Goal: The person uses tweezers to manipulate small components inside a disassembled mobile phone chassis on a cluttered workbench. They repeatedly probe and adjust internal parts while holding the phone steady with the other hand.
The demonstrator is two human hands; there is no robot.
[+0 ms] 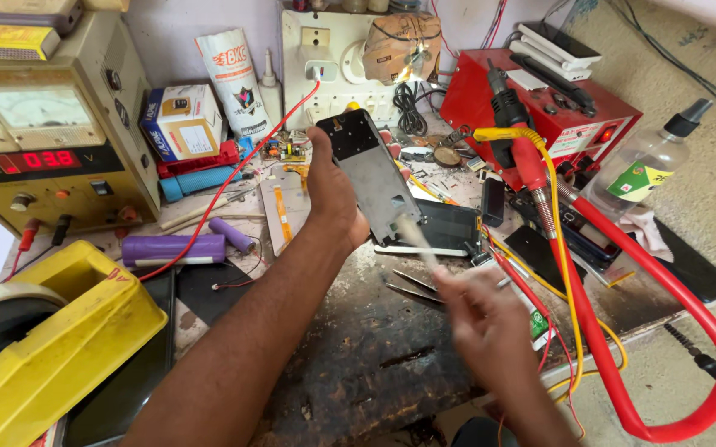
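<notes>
In the head view, the left hand [333,194] grips a phone frame [368,170] by its lower edge, tilted and raised above the scorched bench [374,356]. The right hand [482,319], blurred, is closed around a thin pale tool [418,240] whose tip touches the frame's lower end. Tweezers [412,285] lie just left of the right hand; a red hose [623,306] curves to its right.
</notes>
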